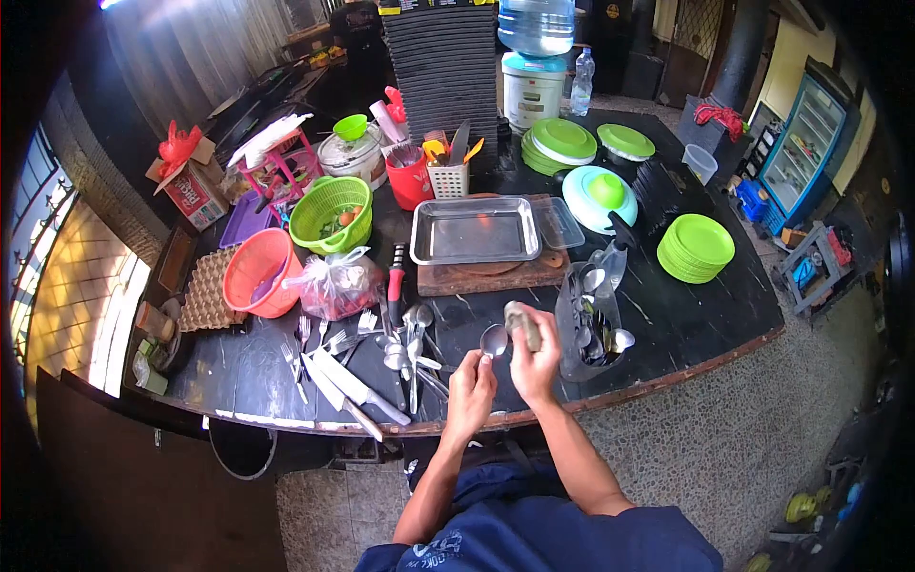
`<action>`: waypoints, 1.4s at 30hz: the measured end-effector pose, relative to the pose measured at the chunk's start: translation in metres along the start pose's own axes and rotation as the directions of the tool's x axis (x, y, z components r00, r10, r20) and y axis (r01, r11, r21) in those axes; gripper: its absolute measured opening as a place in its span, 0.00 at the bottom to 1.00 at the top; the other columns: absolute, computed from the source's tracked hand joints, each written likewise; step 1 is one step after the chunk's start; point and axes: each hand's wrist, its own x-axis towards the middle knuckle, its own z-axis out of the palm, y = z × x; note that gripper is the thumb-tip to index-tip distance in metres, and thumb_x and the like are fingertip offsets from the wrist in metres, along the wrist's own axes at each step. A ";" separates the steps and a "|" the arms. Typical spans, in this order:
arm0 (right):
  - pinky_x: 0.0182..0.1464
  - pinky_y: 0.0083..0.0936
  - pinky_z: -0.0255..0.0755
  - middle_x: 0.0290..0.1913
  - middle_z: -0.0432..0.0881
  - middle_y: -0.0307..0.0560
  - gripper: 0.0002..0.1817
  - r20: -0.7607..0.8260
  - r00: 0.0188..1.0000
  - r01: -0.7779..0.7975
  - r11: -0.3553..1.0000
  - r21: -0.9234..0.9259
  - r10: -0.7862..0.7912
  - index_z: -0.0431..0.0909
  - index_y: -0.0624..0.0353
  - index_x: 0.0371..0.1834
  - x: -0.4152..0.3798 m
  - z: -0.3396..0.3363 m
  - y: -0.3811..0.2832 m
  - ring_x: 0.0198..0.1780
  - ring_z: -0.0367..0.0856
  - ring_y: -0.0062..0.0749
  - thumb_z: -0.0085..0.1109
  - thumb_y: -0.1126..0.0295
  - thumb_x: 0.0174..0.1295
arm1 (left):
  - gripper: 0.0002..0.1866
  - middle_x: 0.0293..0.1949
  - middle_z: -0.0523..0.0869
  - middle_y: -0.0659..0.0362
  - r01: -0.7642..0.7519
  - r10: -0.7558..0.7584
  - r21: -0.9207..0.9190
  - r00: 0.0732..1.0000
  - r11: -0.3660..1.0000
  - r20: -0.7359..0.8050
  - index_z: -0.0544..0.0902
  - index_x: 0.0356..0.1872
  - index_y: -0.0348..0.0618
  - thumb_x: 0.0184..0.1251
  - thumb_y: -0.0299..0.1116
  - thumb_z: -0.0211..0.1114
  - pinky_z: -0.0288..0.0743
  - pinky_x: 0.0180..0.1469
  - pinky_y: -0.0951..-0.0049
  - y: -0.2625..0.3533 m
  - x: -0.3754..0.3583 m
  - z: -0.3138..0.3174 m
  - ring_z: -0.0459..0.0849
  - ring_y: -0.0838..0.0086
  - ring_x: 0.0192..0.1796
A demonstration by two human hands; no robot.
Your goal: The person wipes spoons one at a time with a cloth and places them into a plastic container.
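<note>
My left hand (471, 389) is closed around the handle of a metal spoon (493, 340), whose bowl points up and away from me. Close beside it, my right hand (536, 360) grips a crumpled greyish cloth (521, 322), just right of the spoon's bowl. Loose spoons (395, 357), forks and two knives (345, 381) with white blades lie on the black table to the left of my hands. A clear container (572, 329) holding spoons and other cutlery is at my right. Beyond my hands, a metal tray (474, 231) rests on a wooden board (481, 276).
Around the black table (686, 315) are a green basket (331, 214), a coral basket (262, 274), a plastic bag (340, 286), an egg carton (205, 293), a red utensil cup (410, 181), green plates (696, 250) and a water dispenser (534, 91).
</note>
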 end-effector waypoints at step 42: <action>0.44 0.45 0.82 0.43 0.87 0.51 0.14 0.326 0.921 -0.075 0.919 -0.388 0.213 0.87 0.56 0.48 -0.086 -0.050 0.092 0.43 0.88 0.55 0.73 0.65 0.61 | 0.11 0.30 0.77 0.60 -0.613 0.612 0.121 0.789 0.781 0.055 0.94 0.49 0.48 0.69 0.28 0.72 0.70 0.35 0.72 0.133 0.125 0.082 0.74 0.75 0.30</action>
